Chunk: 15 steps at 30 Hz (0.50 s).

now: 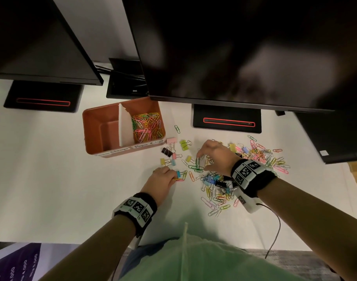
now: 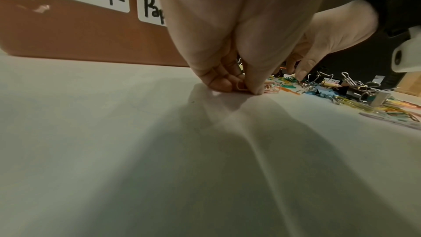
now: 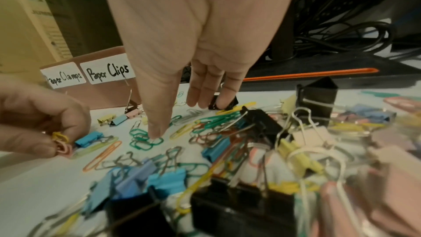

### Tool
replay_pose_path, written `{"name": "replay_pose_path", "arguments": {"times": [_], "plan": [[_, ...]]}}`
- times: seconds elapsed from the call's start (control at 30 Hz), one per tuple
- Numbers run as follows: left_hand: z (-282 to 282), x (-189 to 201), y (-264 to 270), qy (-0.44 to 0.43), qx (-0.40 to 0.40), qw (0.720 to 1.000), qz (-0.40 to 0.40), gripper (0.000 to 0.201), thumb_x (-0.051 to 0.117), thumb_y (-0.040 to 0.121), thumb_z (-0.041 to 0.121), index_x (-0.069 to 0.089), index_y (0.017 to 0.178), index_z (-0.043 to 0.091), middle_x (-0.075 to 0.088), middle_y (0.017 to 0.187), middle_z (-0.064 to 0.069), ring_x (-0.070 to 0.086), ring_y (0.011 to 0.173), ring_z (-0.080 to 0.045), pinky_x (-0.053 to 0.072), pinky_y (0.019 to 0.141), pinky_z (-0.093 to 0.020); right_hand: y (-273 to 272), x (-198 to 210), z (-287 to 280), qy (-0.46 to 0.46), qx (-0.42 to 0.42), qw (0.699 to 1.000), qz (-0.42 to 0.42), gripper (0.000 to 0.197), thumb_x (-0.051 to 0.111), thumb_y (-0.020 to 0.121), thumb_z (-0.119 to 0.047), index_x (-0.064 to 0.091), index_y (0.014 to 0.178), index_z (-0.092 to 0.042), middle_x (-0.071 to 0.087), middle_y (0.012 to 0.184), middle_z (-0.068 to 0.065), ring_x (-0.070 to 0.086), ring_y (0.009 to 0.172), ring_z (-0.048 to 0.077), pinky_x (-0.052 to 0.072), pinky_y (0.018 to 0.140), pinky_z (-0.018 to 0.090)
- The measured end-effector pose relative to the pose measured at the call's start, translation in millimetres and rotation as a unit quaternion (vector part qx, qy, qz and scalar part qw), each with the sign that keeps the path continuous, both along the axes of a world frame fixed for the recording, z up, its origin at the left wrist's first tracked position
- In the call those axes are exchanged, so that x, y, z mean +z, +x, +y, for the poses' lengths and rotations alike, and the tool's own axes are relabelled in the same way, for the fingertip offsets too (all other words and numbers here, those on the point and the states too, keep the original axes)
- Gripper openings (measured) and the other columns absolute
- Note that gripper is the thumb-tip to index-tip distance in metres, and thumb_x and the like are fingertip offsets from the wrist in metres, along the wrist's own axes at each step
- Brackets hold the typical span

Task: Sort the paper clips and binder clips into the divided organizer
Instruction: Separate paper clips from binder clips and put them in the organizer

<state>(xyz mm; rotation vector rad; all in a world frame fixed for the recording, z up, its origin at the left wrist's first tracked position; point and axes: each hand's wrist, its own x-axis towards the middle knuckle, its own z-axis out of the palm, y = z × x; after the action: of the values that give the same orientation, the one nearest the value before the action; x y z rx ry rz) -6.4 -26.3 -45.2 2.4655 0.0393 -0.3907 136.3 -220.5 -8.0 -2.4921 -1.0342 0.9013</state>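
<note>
**Two hands among loose clips beside a half-filled organizer**

A smooth white bench (image 1: 51, 169) carries everything. Along its far edge stand two large black monitors with glossy dark screens (image 1: 234, 47), each on a flat black rectangular base with a thin red outline (image 1: 228, 121).

In front of them sits the rectangular terracotta plastic organizer with rounded corners (image 1: 96, 126), split by a white card divider (image 1: 122, 126). Its near wall bears two white handwritten labels, "Paper Clamps" (image 3: 65, 77) on the left and "Paper Clips" (image 3: 108, 73) on the right. The right compartment holds a tangle of thin coloured wire paper clips (image 1: 147, 126); the left compartment shows only its bare floor.

To the right of the organizer a wide scatter of mixed clips (image 1: 260, 157) lies on the bench: slim looped paper clips in pink, yellow, green and orange, mingled with folded-metal binder clips in blue, black, yellow and pink, their silver wire handles sticking up. A few binder clips (image 1: 169, 153) lie apart, just in front of the organizer.

The right hand (image 1: 214, 155) hangs over the scatter with fingers extended and slack, holding nothing; its thumb tip presses down on a cluster of green paper clips (image 3: 143, 139).

The left hand (image 1: 163, 179) rests on the bench near the body, its fingers (image 2: 221, 84) curled and pinching a small bunch of pink and yellow paper clips (image 3: 61, 143) against the surface, next to a small blue binder clip (image 3: 89, 139).
</note>
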Motion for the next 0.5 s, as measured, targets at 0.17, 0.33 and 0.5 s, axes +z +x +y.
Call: {"name": "replay_pose_path", "arguments": {"times": [0.17, 0.33, 0.5], "plan": [[0.0, -1.2, 0.3, -0.009, 0.007, 1.0, -0.001, 0.019, 0.05, 0.092, 0.016, 0.063, 0.103, 0.008, 0.061, 0.105, -0.012, 0.052, 0.098, -0.029, 0.039, 0.085, -0.032, 0.2, 0.4, 6.6, -0.057, 0.042, 0.997, -0.007, 0.056, 0.072, 0.078, -0.021, 0.05, 0.13, -0.02, 0.045, 0.128, 0.002, 0.049, 0.114, 0.021, 0.042, 0.1, 0.031], [0.1, -2.7, -0.2, -0.008, 0.007, 1.0, -0.005, 0.018, 0.051, 0.092, 0.017, 0.063, 0.103, 0.008, 0.061, 0.105, -0.011, 0.052, 0.097, -0.028, 0.04, 0.084, -0.032, -13.3, -7.1, 21.6, -0.046, 0.028, 0.998, 0.016, 0.056, 0.072, 0.078, -0.022, 0.049, 0.129, -0.014, 0.048, 0.123, 0.005, 0.052, 0.107, 0.022, 0.045, 0.095, 0.032], [0.0, -1.6, 0.3, -0.01, 0.009, 1.0, -0.007, 0.017, 0.052, 0.091, 0.015, 0.063, 0.101, 0.007, 0.062, 0.105, -0.012, 0.053, 0.099, -0.03, 0.041, 0.087, -0.035, -9.3, -7.1, 27.6, -0.044, 0.007, 0.999, 0.027, 0.023, 0.063, 0.086, -0.019, 0.063, 0.107, -0.009, 0.054, 0.109, 0.007, 0.057, 0.096, 0.024, 0.048, 0.089, 0.035]]}}
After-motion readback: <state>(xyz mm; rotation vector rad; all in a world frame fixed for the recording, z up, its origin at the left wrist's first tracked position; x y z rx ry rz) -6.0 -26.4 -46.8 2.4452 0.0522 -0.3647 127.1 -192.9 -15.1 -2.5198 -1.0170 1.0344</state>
